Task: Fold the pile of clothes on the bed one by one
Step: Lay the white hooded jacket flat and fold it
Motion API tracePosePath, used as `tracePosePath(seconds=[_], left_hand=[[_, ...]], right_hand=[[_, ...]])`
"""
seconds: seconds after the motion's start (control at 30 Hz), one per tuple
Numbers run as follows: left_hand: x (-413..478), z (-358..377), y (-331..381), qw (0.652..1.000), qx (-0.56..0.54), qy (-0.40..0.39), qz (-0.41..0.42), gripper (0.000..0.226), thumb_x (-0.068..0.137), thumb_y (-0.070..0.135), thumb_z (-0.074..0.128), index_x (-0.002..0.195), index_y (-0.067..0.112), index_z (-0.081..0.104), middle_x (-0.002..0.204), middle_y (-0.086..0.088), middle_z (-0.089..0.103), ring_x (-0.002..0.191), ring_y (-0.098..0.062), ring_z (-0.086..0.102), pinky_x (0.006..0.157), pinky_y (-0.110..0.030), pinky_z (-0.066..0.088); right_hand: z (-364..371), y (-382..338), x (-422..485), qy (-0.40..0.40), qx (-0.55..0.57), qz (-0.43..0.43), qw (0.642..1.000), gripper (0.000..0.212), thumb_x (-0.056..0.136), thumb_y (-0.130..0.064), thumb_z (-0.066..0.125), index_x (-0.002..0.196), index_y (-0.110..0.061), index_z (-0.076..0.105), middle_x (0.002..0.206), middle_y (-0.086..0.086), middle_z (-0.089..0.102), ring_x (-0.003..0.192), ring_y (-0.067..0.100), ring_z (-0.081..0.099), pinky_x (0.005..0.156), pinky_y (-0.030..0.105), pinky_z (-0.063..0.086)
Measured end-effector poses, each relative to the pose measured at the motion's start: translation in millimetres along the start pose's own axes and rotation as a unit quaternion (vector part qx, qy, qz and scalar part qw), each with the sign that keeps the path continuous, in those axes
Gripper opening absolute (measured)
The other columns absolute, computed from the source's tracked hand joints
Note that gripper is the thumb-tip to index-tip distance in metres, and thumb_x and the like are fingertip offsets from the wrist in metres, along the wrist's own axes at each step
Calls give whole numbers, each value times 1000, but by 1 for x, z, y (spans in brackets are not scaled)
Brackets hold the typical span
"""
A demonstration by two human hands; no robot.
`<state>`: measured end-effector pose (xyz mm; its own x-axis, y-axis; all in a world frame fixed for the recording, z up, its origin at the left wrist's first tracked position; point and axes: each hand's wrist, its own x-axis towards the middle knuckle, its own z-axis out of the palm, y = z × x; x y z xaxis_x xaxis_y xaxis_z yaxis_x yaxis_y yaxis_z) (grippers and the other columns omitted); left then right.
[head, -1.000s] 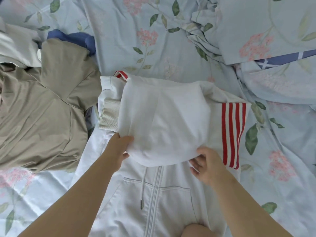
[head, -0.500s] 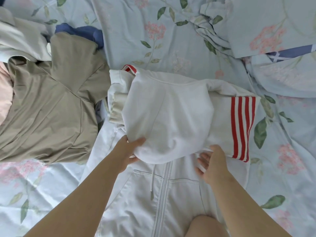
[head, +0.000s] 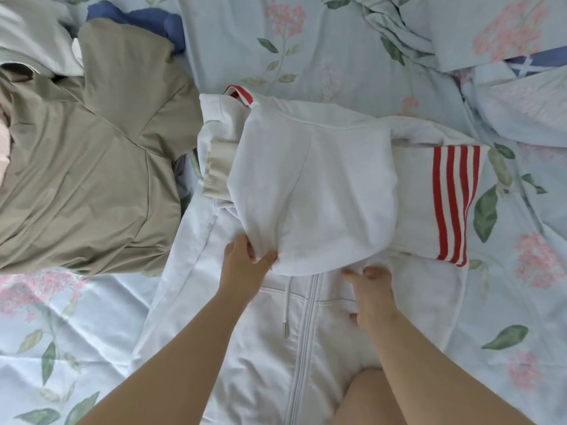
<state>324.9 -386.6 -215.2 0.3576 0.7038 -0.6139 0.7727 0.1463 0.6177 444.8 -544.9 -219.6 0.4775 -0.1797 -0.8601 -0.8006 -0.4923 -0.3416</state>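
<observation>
The right hand (head: 372, 289) has slid inward toward the zip (head: 302, 332). Its bent fingertips meet the hood (head: 316, 191) rim, but whether they hold cloth is unclear. The left hand (head: 245, 265) grip pinches the hood's other corner, probably to flatten it over the white zip hoodie (head: 260, 363), which is spread on the bed (head: 352, 56) beside a khaki garment (head: 86, 167).

A white zip-up hoodie with red-striped sleeves (head: 260, 348) lies mid-bed on the pale-blue floral sheet (head: 337, 41), its hood (head: 316, 185) folded down over the chest. The left hand (head: 245, 268) pinches the hood's lower edge; the right hand (head: 372, 296) touches it with its fingertips. A crumpled khaki garment (head: 86, 167) lies toward the left edge.
</observation>
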Motion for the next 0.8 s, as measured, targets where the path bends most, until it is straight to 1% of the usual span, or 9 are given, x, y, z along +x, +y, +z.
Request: tracePosePath(seconds=[0.13,0.2,0.27,0.33,0.43,0.47,0.53,0.63,0.8], left_hand=[[12,-3,-4,997,63,15,36,31,77,29,74,94,15,53,102,-6,56,76,-14,51,66,-25,40],[6,-3,-4,996,68,23,56,33,77,31,73,97,15,52,103,-3,53,79,-14,52,68,-27,43],[-10,-1,-8,995,59,31,68,34,81,31,70,103,16,50,103,2,47,91,-18,53,81,-34,48],[-33,0,-20,992,76,24,98,31,85,29,66,109,17,49,104,4,46,101,-20,51,93,-37,44],[-66,2,-54,956,212,-24,203,43,87,28,63,125,16,49,127,3,48,123,-20,41,105,-33,31],[-76,3,-67,939,248,-47,235,47,87,29,62,130,17,48,137,3,43,132,-19,34,109,-32,25],[-93,2,-91,909,302,-78,276,50,88,32,57,135,21,45,147,3,35,142,-20,21,115,-35,17],[-113,0,-119,856,390,-72,333,50,84,43,41,130,25,44,144,-5,44,140,-25,28,115,-41,20],[-138,-11,-153,781,479,-68,395,62,81,51,38,136,23,38,147,-13,33,136,-30,27,109,-45,19]], right_hand=[[-1,12,30,9,-8,-23,1000,52,35,-46,73,75,-36,42,101,1,50,102,32,54,90,54,51],[-3,17,41,16,-11,-54,998,55,30,-48,75,71,-34,42,97,1,50,103,33,57,88,53,52],[-5,12,21,11,-14,-72,997,50,42,-43,80,75,-35,44,97,0,51,97,29,58,89,45,51],[-10,12,7,-14,-13,-95,995,39,68,-28,78,91,-34,46,103,-2,49,85,16,52,81,36,45],[-18,29,-16,-30,-37,-201,979,41,81,-13,71,114,-23,50,110,1,46,95,15,48,84,28,44],[-20,37,-28,-36,-52,-243,968,43,81,-10,70,120,-18,51,112,2,46,101,16,47,88,24,43],[-20,61,-45,-42,-149,-303,940,47,83,-12,69,126,-17,52,123,1,48,119,17,44,101,29,37],[-25,100,-65,-62,-356,-331,872,50,86,-27,64,133,-31,45,142,-10,37,133,14,29,107,36,24],[-51,167,-80,-58,-481,-390,783,61,93,-37,53,146,-34,24,156,-12,14,144,11,12,114,33,14]])
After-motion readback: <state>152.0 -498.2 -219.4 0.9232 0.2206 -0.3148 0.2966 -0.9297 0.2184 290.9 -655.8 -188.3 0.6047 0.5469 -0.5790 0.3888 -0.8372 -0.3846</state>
